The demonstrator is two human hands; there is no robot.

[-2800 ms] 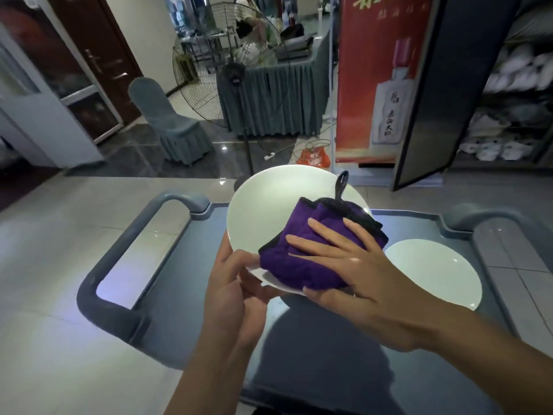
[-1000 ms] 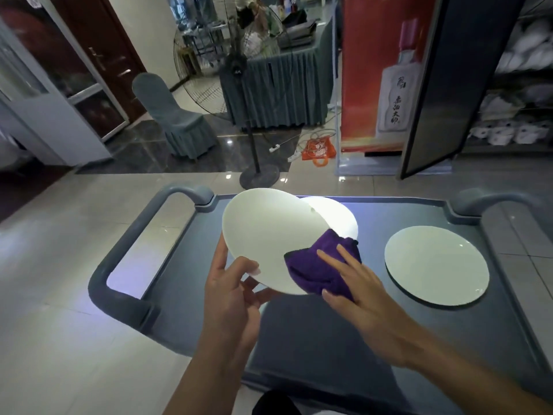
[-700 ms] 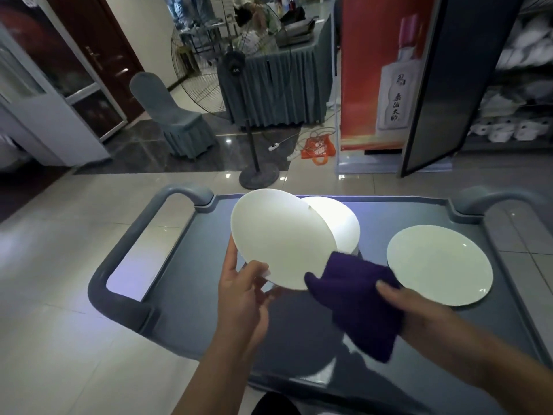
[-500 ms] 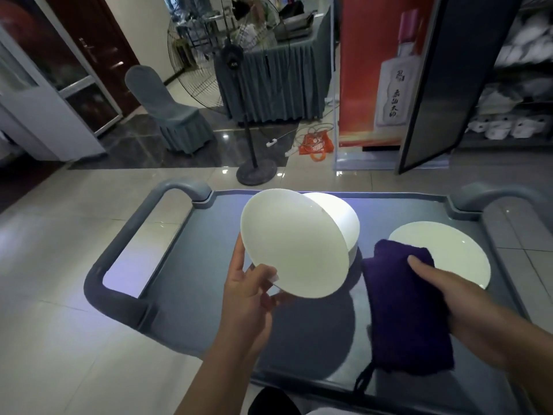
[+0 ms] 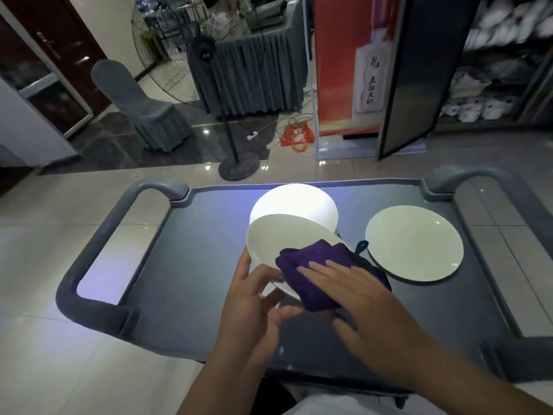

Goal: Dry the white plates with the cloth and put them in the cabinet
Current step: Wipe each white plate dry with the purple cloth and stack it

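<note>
My left hand (image 5: 254, 298) grips the near rim of a white plate (image 5: 278, 238), held tilted above the grey cart top (image 5: 194, 265). My right hand (image 5: 359, 295) presses a folded purple cloth (image 5: 314, 271) onto the plate's near right part, fingers straight on top of the cloth. Behind the held plate a second white plate (image 5: 296, 202) lies on the cart, brightly lit. A third white plate (image 5: 414, 242) lies flat on the cart to the right. The open cabinet (image 5: 493, 70) with white dishes on its shelves stands at the far right.
The cart has grey handles at left (image 5: 98, 253) and right (image 5: 478, 181). The cabinet's dark door (image 5: 419, 73) stands open beyond the cart. A standing fan (image 5: 206, 85), a covered chair (image 5: 140, 106) and a red banner (image 5: 350, 61) stand on the floor behind.
My right hand swung the cloth out to the right and brought it back onto the plate. My left hand turned the plate to a flatter tilt and lowered it.
</note>
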